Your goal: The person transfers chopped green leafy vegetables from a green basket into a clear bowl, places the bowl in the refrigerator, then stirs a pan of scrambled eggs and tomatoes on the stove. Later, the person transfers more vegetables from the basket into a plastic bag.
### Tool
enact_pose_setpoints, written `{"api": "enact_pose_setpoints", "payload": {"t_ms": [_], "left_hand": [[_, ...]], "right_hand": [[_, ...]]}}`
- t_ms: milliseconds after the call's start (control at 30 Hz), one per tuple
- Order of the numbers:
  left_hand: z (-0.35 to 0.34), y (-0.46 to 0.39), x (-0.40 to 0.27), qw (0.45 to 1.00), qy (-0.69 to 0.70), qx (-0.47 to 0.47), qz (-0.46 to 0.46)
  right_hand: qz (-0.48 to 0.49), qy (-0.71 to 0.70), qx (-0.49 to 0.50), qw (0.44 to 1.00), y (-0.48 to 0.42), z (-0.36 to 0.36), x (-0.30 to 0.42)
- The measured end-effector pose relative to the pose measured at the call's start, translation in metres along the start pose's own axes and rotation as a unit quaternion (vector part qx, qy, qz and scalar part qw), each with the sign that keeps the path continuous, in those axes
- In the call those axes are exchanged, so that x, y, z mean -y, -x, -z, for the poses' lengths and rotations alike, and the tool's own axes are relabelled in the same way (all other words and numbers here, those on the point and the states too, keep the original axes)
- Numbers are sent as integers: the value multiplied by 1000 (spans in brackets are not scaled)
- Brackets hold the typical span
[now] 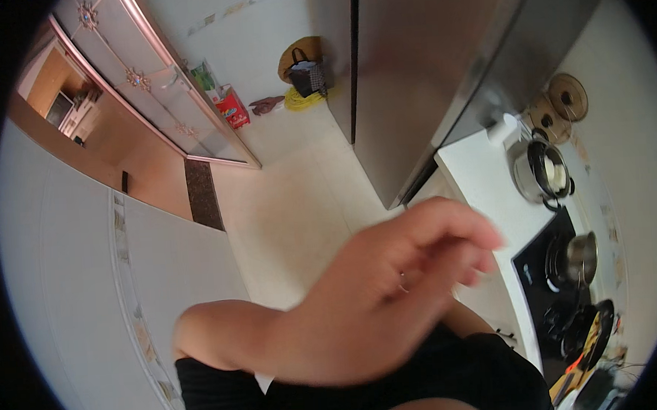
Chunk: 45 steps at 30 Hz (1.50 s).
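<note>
My left hand (400,290) is raised close to the camera, in front of my black top. Its fingers are curled and blurred, with a ring on one of them. No object shows in it, though the inside of the palm is partly hidden. Part of my other arm (468,317) shows behind it, but my right hand is out of view. Beyond the fingers, to the right, runs a white countertop (477,169) with a black cooktop (527,272). A steel saucepan (582,258) and a dark pan with yellowish food (597,335) are there.
A steel pot (527,175) with pale contents stands near a white container (504,130). Two pot lids (568,96) lean by the wall. A tall metallic refrigerator (411,89) borders the tiled floor (289,207). At the left is a glass-panelled door (162,110), near a red box (233,107).
</note>
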<state>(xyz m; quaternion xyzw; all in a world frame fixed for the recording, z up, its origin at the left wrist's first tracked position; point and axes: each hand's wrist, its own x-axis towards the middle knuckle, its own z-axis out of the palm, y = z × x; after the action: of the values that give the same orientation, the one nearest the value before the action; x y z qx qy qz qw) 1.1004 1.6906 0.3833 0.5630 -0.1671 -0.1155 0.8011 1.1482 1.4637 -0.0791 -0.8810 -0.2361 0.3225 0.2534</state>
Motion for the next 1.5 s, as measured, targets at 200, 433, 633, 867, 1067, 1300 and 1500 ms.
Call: {"api": "enact_pose_setpoints", "payload": {"t_ms": [200, 433, 633, 867, 1067, 1300, 1500], "left_hand": [[45, -53, -2, 974, 180, -46, -126], [154, -85, 1, 978, 82, -112, -155], [282, -120, -28, 962, -5, -71, -265], [392, -173, -78, 965, 19, -93, -245], [481, -212, -93, 923, -59, -207, -319], [601, -243, -79, 901, -148, -385, -134], [713, -242, -24, 763, -101, -630, 109]], "right_hand": [[67, 103, 90, 988, -109, 40, 51], [53, 92, 95, 990, -223, 96, 102], [-21, 198, 131, 971, -291, 137, 101], [-87, 119, 146, 978, -379, 186, 121], [-43, 63, 155, 985, -478, 211, 142], [91, 219, 191, 953, -674, 284, 193], [226, 148, 154, 950, -827, 343, 296]]}}
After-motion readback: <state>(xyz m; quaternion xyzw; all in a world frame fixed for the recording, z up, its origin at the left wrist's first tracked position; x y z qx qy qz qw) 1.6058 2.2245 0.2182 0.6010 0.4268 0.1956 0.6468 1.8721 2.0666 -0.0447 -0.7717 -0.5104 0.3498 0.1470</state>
